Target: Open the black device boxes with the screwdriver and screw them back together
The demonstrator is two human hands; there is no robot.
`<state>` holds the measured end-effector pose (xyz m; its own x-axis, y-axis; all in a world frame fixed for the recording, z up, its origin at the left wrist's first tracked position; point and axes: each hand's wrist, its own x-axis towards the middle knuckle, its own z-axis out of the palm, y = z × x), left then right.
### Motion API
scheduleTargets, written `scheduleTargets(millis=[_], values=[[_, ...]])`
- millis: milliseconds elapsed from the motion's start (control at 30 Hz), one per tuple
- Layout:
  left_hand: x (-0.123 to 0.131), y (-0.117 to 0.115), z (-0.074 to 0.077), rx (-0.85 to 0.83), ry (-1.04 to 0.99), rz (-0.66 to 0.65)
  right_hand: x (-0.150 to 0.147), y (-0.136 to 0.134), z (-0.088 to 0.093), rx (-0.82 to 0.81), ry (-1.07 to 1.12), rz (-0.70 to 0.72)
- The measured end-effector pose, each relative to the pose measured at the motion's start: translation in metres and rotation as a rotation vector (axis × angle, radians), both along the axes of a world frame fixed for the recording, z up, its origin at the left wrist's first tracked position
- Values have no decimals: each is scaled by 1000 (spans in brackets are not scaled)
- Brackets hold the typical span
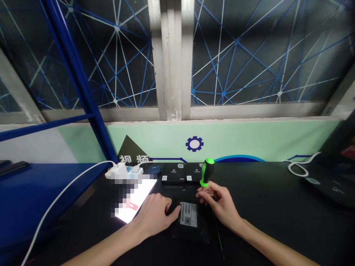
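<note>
A flat black electronic device (191, 235) with a white printed label (189, 214) lies on the dark table in front of me. My left hand (155, 214) rests at its left side, fingers curled against the edge and thumb on the surface beside the label. My right hand (220, 205) pinches a green and black screwdriver (207, 172) over the device's far right corner. Its handle points up; the fingers hide the shaft, and I cannot see where the tip sits.
Left of the device lies a lit phone (138, 197), partly pixelated. Behind are two black boxes (173, 173), a dark mouse (153, 170) and a white power strip (111, 174) with plugs. A thin dark rod or cable (219, 238) lies right; farther right are a white cable (298, 169) and a black object (330, 190).
</note>
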<state>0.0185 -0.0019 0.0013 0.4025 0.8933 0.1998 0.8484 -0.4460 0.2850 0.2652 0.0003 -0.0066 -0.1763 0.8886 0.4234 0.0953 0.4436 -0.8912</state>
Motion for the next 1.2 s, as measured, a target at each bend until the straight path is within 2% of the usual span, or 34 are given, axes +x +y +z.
scheduleTargets(millis=[333,467,667,833,1067,1200], values=[[3,-3,4,-35,28,-24,1,-2,-1,10,-49,40],[2,0,1,-25,-9,-50,-1,-1,-1,4,-43,5],[-2,4,-6,26,-69,-123,-4,1,-1,-101,91,-10],[-2,4,-5,44,-96,-138,-5,2,-3,-156,167,12],[-5,9,-7,9,-87,-166,-3,-1,1,-105,66,72],[-8,11,-9,-10,-87,-199,-3,-1,-1,-82,27,36]])
